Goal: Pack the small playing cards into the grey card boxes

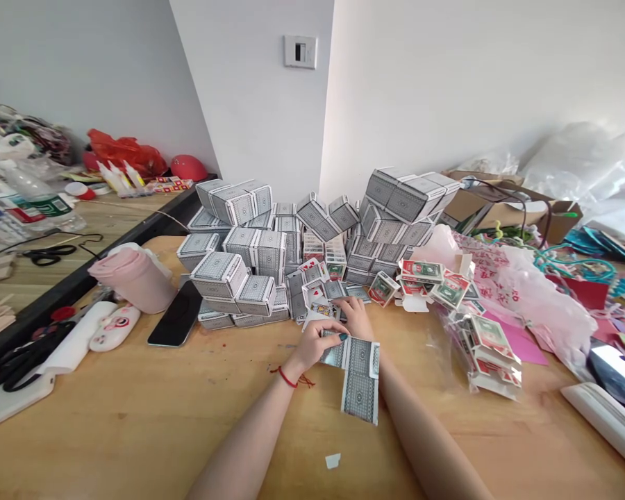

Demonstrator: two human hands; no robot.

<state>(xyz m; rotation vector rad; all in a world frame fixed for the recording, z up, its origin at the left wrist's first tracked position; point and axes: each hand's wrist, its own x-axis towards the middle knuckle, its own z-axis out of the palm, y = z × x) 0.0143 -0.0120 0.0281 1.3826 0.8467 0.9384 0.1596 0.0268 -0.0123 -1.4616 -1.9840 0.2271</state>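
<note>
Between the thumb and fingers of my left hand (317,347) is a piece made of joined playing cards (360,378), patterned grey backs showing, held just above the wooden table (271,444). My right hand (355,318) reaches past it to a loose pile of playing cards (315,292), some face up. Its fingers rest on or over the cards there; whether they grip one is hidden. Behind the pile stand stacked boxes folded from cards (255,250), with more stacked card boxes (396,208) to the right.
Opened card packs (451,286) and a plastic-wrapped pack (492,347) lie at right beside a plastic bag (526,285). A phone (177,316), a pink cloth roll (135,278) and scissors (28,347) lie at left. A paper scrap (332,460) sits near the front.
</note>
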